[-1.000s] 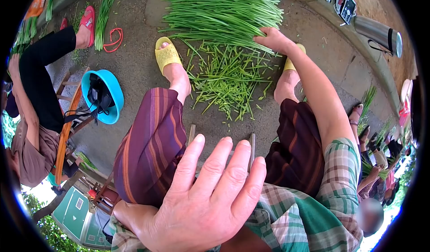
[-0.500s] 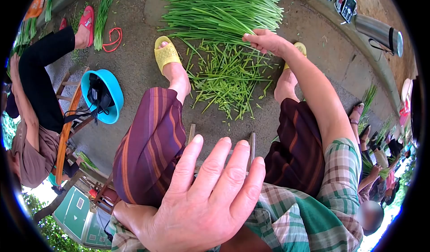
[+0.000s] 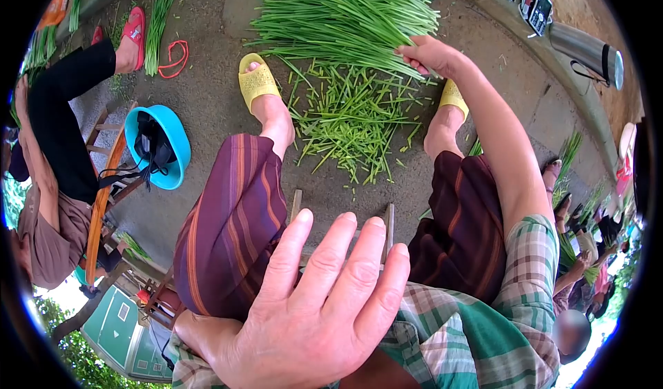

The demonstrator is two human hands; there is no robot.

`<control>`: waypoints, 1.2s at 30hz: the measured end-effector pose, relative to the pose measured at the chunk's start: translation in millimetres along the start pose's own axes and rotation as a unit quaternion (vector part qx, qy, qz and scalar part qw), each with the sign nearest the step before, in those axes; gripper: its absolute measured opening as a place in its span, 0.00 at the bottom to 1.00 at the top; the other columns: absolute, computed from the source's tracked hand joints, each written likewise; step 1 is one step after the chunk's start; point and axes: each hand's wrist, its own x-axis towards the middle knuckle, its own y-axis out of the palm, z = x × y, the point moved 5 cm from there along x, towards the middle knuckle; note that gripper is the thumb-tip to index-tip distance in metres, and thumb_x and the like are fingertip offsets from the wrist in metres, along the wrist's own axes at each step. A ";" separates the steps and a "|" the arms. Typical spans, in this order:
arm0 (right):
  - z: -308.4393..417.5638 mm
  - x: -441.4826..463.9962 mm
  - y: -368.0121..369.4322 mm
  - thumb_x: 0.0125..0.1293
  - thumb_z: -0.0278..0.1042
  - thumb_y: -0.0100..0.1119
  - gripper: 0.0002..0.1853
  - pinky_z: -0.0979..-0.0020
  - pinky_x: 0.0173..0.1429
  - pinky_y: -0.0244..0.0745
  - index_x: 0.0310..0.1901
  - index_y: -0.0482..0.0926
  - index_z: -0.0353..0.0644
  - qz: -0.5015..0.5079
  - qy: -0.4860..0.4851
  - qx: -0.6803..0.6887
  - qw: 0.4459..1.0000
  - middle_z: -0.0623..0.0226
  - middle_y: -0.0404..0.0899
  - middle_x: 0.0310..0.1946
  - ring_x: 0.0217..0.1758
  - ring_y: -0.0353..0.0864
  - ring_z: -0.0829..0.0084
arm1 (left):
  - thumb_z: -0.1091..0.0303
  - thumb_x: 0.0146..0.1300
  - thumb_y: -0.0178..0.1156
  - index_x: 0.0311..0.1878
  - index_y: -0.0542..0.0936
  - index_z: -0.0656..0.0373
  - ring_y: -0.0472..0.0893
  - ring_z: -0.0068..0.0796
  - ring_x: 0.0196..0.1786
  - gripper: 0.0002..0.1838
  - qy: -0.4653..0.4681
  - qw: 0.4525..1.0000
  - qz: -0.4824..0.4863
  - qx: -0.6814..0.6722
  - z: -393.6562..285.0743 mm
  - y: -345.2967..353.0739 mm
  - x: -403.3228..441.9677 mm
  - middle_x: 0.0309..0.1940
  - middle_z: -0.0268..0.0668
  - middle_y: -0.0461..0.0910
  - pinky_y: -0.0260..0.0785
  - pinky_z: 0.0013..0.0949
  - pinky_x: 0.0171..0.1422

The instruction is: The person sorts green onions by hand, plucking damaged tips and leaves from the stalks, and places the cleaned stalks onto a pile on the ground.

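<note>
My left hand [image 3: 318, 306] is raised close to the camera, back of the hand showing, fingers apart, with nothing in it. At the right end of a big pile of long green stalks [image 3: 338, 16], my right hand [image 3: 431, 56] has its fingers closed on the pale ends of some stalks. Below the pile, short cut green pieces [image 3: 352, 119] lie scattered on the ground between my feet, which wear yellow slippers [image 3: 257, 83].
On the left are a blue basin [image 3: 181, 140] holding a black item, a wooden chair [image 3: 103, 202] and a seated person's leg [image 3: 65, 106]. A metal flask [image 3: 580, 47] and a phone-like device [image 3: 537, 10] lie upper right. More people are at far right.
My right hand first moved left along the pile's lower edge, then back right, its fingers on the stalk ends. My left hand has hardly moved.
</note>
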 end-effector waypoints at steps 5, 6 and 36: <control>-4.8 -6.9 8.5 0.70 0.42 0.59 0.16 0.77 0.23 0.65 0.33 0.74 0.35 -0.006 -0.003 0.058 0.998 0.70 0.73 0.25 0.21 0.68 0.82 | 0.62 0.54 0.61 0.55 0.78 0.58 0.76 0.43 0.56 0.24 -0.001 1.000 -0.003 0.006 -0.4 0.5 0.3 0.54 0.43 0.77 0.66 0.53 0.65; -3.8 -6.1 8.2 0.70 0.42 0.59 0.16 0.77 0.23 0.65 0.33 0.74 0.35 -0.007 -0.004 0.059 0.998 0.70 0.73 0.25 0.21 0.68 0.82 | 0.62 0.54 0.61 0.56 0.77 0.58 0.76 0.43 0.56 0.25 -0.001 1.000 0.002 0.010 -0.3 1.2 0.5 0.54 0.43 0.76 0.66 0.53 0.66; 180.6 -304.3 71.7 0.76 0.49 0.48 0.18 0.80 0.31 0.66 0.49 0.73 0.41 0.085 -0.283 0.235 0.926 0.77 0.69 0.29 0.28 0.67 0.84 | 0.49 0.63 0.66 0.52 0.75 0.66 0.78 0.35 0.51 0.28 -0.269 0.568 -0.130 -0.767 39.5 19.4 68.0 0.48 0.47 0.78 0.75 0.39 0.53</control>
